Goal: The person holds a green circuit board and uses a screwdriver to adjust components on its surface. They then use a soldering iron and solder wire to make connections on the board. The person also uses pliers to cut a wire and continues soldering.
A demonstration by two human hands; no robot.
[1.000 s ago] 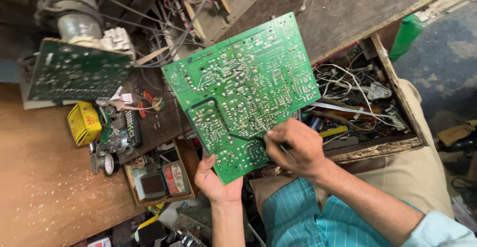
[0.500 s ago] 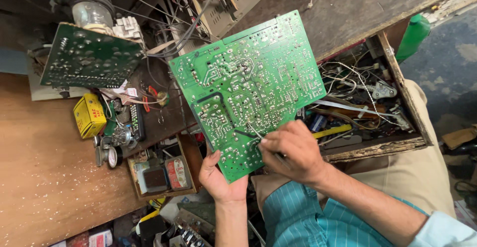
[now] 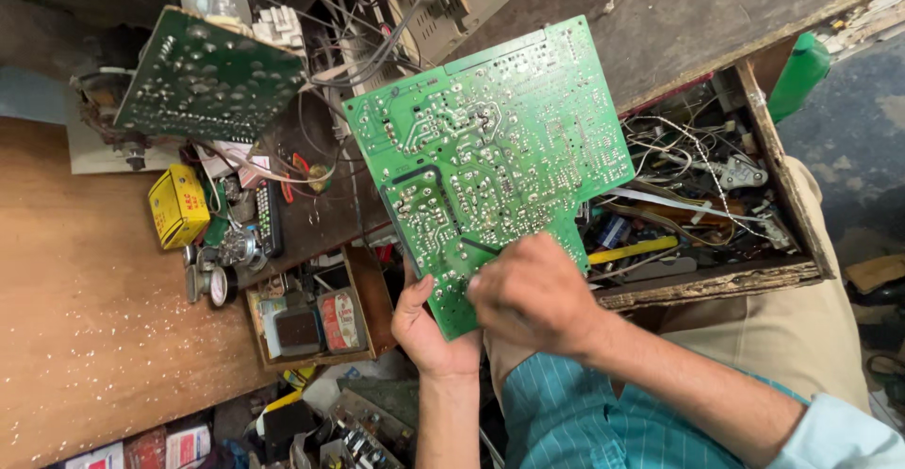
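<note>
A large green circuit board [image 3: 490,148] is held up with its solder side towards me, tilted above the workbench. My left hand [image 3: 429,328] grips the board's lower left corner, thumb on the face. My right hand [image 3: 533,295] rests against the board's lower edge with its fingers closed around a thin dark tool [image 3: 476,247]. The tool's tip touches the solder side near the bottom. Most of the tool is hidden inside the hand.
A second green board [image 3: 207,78] leans at the upper left among wires. A yellow box [image 3: 177,205] and small parts lie on the wooden bench [image 3: 75,337]. A small parts tray [image 3: 311,323] sits below. An open drawer [image 3: 716,276] of wires and a green bottle [image 3: 799,73] are at right.
My right hand has slid left along the board's lower edge, nearer my left hand, and the tool tip has moved with it. The board stays held in my left hand.
</note>
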